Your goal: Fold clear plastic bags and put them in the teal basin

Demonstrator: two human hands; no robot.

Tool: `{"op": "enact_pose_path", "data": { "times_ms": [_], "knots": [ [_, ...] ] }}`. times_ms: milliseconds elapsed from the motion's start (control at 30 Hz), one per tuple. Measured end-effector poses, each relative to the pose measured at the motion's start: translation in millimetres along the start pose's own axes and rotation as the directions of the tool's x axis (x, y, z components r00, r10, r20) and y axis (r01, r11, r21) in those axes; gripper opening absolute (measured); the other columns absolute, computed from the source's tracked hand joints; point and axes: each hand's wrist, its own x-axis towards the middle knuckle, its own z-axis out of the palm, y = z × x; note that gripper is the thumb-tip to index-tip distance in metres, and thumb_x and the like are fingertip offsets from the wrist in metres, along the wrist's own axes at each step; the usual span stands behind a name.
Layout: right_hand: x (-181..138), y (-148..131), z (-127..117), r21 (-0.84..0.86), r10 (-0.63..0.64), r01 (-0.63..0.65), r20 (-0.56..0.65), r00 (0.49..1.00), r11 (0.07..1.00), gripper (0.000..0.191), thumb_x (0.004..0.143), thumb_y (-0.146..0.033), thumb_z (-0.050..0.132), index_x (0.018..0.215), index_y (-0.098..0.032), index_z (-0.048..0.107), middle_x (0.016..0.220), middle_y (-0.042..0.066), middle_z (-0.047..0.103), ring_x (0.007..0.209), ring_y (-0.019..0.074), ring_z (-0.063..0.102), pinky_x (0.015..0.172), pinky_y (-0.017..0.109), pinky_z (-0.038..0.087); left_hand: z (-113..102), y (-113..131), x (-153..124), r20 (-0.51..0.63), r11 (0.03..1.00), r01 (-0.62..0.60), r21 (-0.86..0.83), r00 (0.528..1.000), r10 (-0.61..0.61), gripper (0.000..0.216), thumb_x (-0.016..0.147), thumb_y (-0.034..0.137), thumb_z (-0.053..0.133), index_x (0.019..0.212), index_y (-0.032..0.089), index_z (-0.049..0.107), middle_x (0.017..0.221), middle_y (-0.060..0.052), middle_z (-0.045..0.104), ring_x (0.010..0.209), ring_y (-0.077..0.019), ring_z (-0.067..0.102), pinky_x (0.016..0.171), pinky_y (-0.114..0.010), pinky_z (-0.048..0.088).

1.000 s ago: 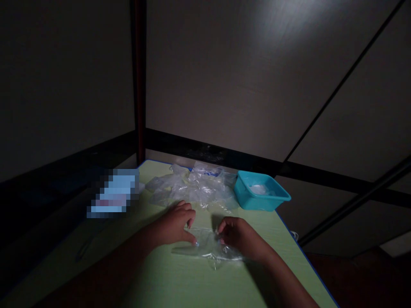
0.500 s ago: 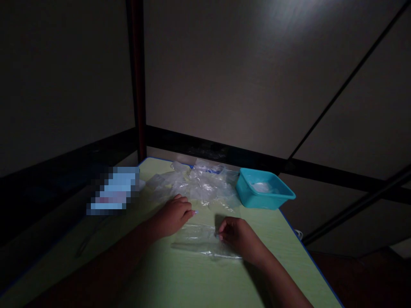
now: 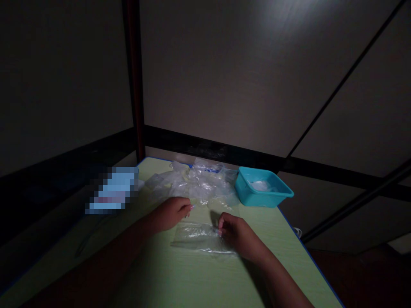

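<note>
A clear plastic bag (image 3: 201, 239) lies flat on the pale green table (image 3: 180, 280) in front of me. My right hand (image 3: 236, 233) has its thumb and fingers pinched on the bag's right side. Just beyond the bag's upper left edge, my left hand (image 3: 175, 211) is closed, thumb pressed toward curled fingers. Whatever is in that pinch, if anything, is too small to make out. Behind both hands spreads a crumpled heap of clear plastic bags (image 3: 205, 184).
A turquoise plastic basin (image 3: 265, 196) with something whitish inside stands at the table's back right. At the left edge sits a pixelated bluish object (image 3: 115, 190). Dark wall panels rise behind the table, and its blue edge runs along the right.
My left hand has shifted slightly away from me and its fingers have curled in. The right hand keeps its pinch, and the bag's near edge has moved slightly away from me.
</note>
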Motion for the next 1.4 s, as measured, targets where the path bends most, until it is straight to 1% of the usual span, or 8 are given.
{"op": "enact_pose_path", "data": {
  "times_ms": [267, 500, 767, 967, 1100, 1200, 1333, 1400],
  "knots": [
    [-1.3, -1.6, -0.8, -0.033, -0.02, 0.019, -0.044, 0.999, 0.999, 0.003, 0.076, -0.018, 0.05, 0.075, -0.017, 0.047, 0.065, -0.003, 0.051, 0.061, 0.0092, 0.043, 0.053, 0.017, 0.031, 3.4, 9.7, -3.8, 0.052, 0.99, -0.136, -0.02, 0.989, 0.137, 0.016, 0.078, 0.032, 0.056, 0.071, 0.018, 0.058, 0.074, 0.002, 0.053, 0.075, -0.0129, 0.05, 0.067, -0.022, 0.035],
    [0.2, 0.5, 1.4, -0.139, 0.024, -0.036, -0.087, 0.996, 0.99, 0.003, 0.075, -0.018, 0.05, 0.073, -0.016, 0.049, 0.064, -0.001, 0.055, 0.058, 0.0094, 0.046, 0.051, 0.018, 0.03, 3.8, 2.0, -4.4, 0.054, 0.995, -0.095, 0.035, 0.994, 0.093, 0.019, 0.073, 0.033, 0.063, 0.068, 0.018, 0.053, 0.075, 0.002, 0.052, 0.078, -0.0143, 0.049, 0.066, -0.022, 0.034],
    [0.8, -1.9, 5.0, -0.273, 0.03, -0.067, -0.139, 0.99, 0.96, 0.004, 0.073, -0.017, 0.048, 0.069, -0.018, 0.047, 0.059, -0.002, 0.053, 0.053, 0.0091, 0.045, 0.048, 0.018, 0.027, 6.9, -2.4, -4.4, 0.03, 0.995, -0.023, 0.095, 0.999, 0.021, 0.012, 0.073, 0.029, 0.059, 0.072, 0.018, 0.053, 0.077, 0.001, 0.054, 0.075, -0.015, 0.049, 0.066, -0.024, 0.035],
    [2.3, -3.6, 8.0, -0.346, 0.02, -0.071, -0.149, 0.989, 0.936, 0.005, 0.072, -0.016, 0.048, 0.068, -0.019, 0.046, 0.059, -0.002, 0.053, 0.052, 0.0091, 0.043, 0.048, 0.019, 0.024, 8.7, -3.9, -2.2, 0.016, 0.993, -0.018, 0.113, 1.0, 0.016, 0.012, 0.076, 0.027, 0.056, 0.07, 0.018, 0.052, 0.071, 0.001, 0.053, 0.07, -0.0142, 0.049, 0.064, -0.024, 0.035],
    [3.0, -3.2, 10.1, -0.359, 0.035, -0.086, -0.147, 0.988, 0.929, 0.004, 0.072, -0.016, 0.048, 0.069, -0.019, 0.047, 0.059, -0.002, 0.054, 0.052, 0.0096, 0.044, 0.047, 0.019, 0.024, 7.7, 9.6, -3.6, -0.064, 0.988, -0.054, 0.144, 0.996, 0.064, 0.01, 0.077, 0.026, 0.056, 0.072, 0.019, 0.052, 0.076, 0.0, 0.053, 0.075, -0.0154, 0.049, 0.067, -0.025, 0.036],
    [3.1, -4.0, 11.0, -0.353, 0.033, -0.083, -0.147, 0.989, 0.932, 0.004, 0.072, -0.016, 0.047, 0.069, -0.019, 0.048, 0.06, -0.001, 0.056, 0.053, 0.0104, 0.046, 0.048, 0.019, 0.026, 7.7, 30.6, -9.3, -0.082, 0.979, -0.145, 0.14, 0.984, 0.158, 0.008, 0.077, 0.027, 0.057, 0.081, 0.021, 0.055, 0.089, -0.002, 0.055, 0.088, -0.0182, 0.049, 0.077, -0.028, 0.037],
    [2.9, -4.7, 11.4, -0.351, 0.022, -0.077, -0.158, 0.987, 0.933, 0.004, 0.072, -0.016, 0.047, 0.07, -0.019, 0.048, 0.062, 0.0, 0.058, 0.056, 0.0119, 0.05, 0.05, 0.02, 0.028, 13.1, 54.3, -21.3, 0.07, 0.959, -0.27, 0.086, 0.962, 0.264, 0.029, 0.077, 0.031, 0.059, 0.106, 0.027, 0.056, 0.112, -0.003, 0.056, 0.104, -0.0214, 0.048, 0.091, -0.034, 0.036],
    [2.9, -4.0, 11.9, -0.336, 0.009, -0.063, -0.16, 0.987, 0.94, 0.004, 0.072, -0.015, 0.046, 0.072, -0.019, 0.049, 0.064, 0.001, 0.06, 0.058, 0.0125, 0.052, 0.051, 0.02, 0.03, 17.1, 58.5, -26.4, 0.132, 0.957, -0.283, 0.062, 0.953, 0.273, 0.047, 0.078, 0.033, 0.058, 0.123, 0.031, 0.045, 0.13, -0.002, 0.046, 0.117, -0.0232, 0.041, 0.1, -0.037, 0.031]
  ]
}}
